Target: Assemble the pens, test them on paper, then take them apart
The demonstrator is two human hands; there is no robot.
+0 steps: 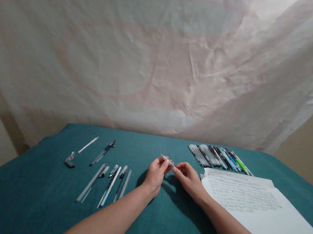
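Observation:
Above the middle of the green cloth, my left hand [156, 173] and my right hand [188, 177] are both closed on one slim, pale pen [168, 160]. It lies slantwise between them, its far end up and to the left. My fingers cover much of it, so I cannot tell whether it is a whole pen or only part of one. Left of my left hand lie clear pen barrels [125, 184], a white refill [110, 187] and loose pen caps [114, 171]. A clear pen with a black cap [104, 152] rests farther back.
A row of several pens [217, 158] lies at the back right. Sheets of handwritten paper [270, 229] spread under and beside my right forearm. At the left are a thin white pen piece [88, 144] and a small crumpled dark-and-clear item [70, 160]. A pale sheet [167, 54] hangs behind the table.

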